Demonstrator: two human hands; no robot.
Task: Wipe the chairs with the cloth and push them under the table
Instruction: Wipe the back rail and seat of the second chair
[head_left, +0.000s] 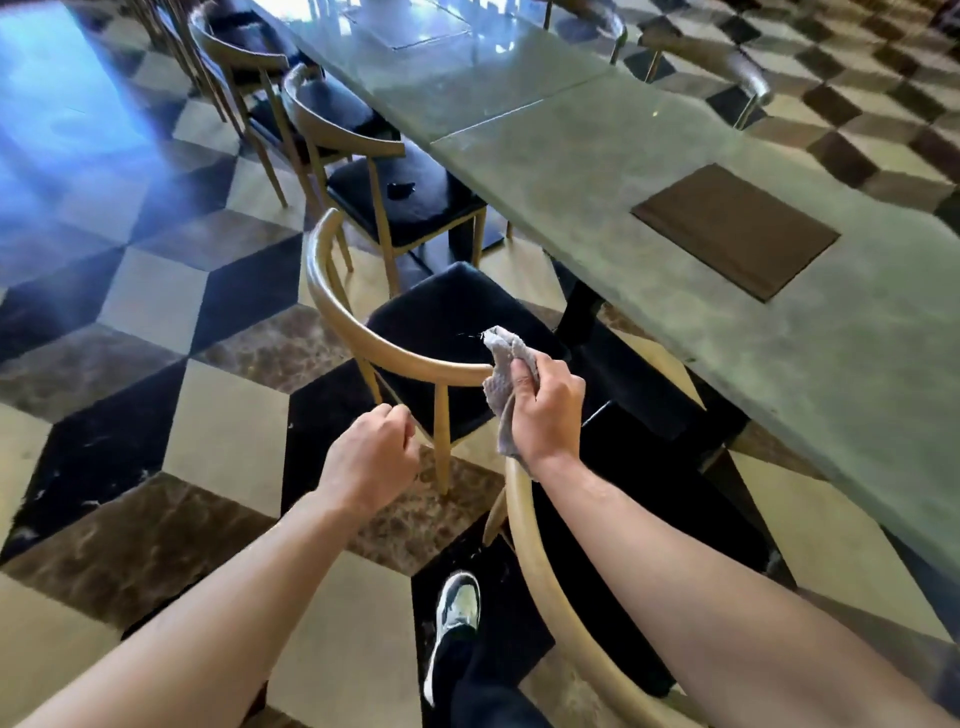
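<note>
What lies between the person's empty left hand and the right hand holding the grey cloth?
In the head view, between the left hand and the right hand with the grey cloth stands a wooden chair leg over patterned floor.

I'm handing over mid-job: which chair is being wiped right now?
Start at the long grey table and follow the chairs along its left side toward the camera. It is the chair with its backrest end under the right hand and grey cloth; unlike the farther chairs, it stands clear of the table.

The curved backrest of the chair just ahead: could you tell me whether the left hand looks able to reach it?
Probably yes: the left hand hangs empty just below the backrest, with nothing between them.
</note>
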